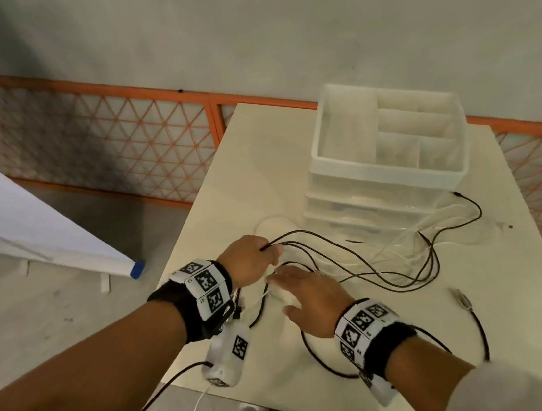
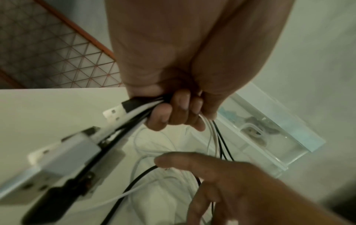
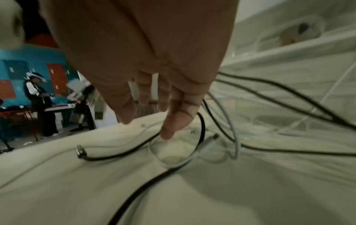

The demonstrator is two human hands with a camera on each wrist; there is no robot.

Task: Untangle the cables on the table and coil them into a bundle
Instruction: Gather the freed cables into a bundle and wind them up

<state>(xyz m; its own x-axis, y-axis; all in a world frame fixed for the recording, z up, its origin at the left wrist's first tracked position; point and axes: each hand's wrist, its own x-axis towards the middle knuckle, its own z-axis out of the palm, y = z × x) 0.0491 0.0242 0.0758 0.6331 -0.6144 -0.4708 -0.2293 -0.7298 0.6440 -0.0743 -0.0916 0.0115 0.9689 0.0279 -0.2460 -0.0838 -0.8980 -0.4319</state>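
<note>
Gripping a gathered bunch of thin black and white cables (image 2: 138,112) in a curled fist, the left hand (image 1: 247,260) hangs just above the pale cream matte surface (image 1: 401,343), near its left edge.

- Held ends: a black-bodied USB plug with a bright metal tip (image 2: 119,108) sticks out of the fist towards the wrist; white and black strands leave the other side of the fist.
- Loose run: slender, glossy black cables (image 1: 366,261) and thinner white ones fan out from the left hand to the right, their long axis lying across the surface towards a crossed heap (image 1: 417,255) in front of the translucent plastic drawer organiser (image 1: 390,155).
- Right hand (image 1: 309,298): fingers spread and straight, holding nothing, palm down over the surface just beside and nearer than the left hand; one fingertip (image 3: 169,130) comes down at a small white cable loop (image 3: 173,152) lying flat. Whether it touches cannot be told.
- Nearer hand: the right, judged best placed to take the next loop lying directly beneath it.
- Further ends: a grey metal-tipped plug (image 1: 461,297) lies well apart to the right.
- Handling: limp and springy, likely to snag where strands cross.
</note>
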